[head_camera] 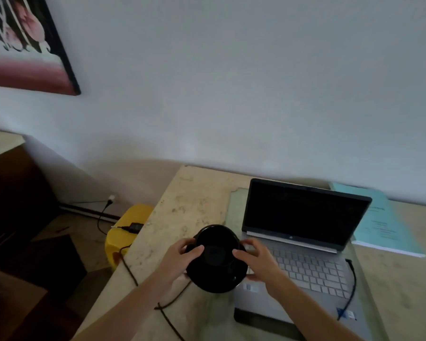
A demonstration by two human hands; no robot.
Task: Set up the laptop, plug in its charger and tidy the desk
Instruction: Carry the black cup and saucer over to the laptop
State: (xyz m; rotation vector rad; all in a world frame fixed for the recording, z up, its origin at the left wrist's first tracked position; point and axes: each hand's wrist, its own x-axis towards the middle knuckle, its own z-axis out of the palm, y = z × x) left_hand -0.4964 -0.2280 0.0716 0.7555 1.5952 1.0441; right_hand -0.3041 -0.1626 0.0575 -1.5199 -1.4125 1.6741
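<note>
Hands on either side of a black cup (pixel 215 249) set on a black saucer (pixel 217 274). Left hand (pixel 180 257) grips the left flank, thumb laid over the cup's rim, fingers curled under the saucer edge. Right hand (pixel 255 257) closes on the right flank, thumb at the rim, fingers spread behind and below. Cup and saucer sit at the laptop's left front corner; whether they are lifted or resting on the desk (pixel 187 210) cannot be told. Cup interior reads as plain dark, contents not discernible.

Laptop (pixel 303 244): silver, lid open, screen black, grey keyboard exposed, standing on the right half of the pale mottled desk. A thin black cable (pixel 352 286) curves along its right side; its lower end blurs into a blue sticker on the palm rest.

A dark braided cord (pixel 130 269) crosses the desk's left edge, passes under the left forearm and runs out of the frame at the bottom. Beyond that edge, a yellow stool (pixel 123 232) carries a small black charger brick (pixel 135 227); a cord rises from the floor to a white wall plug (pixel 111 199).

Light-blue booklet (pixel 384 222) lies behind the laptop on the right, print too blurred to read. Framed picture (pixel 27 45) upper left, cut off by the frame. Dark furniture at left is murky.
</note>
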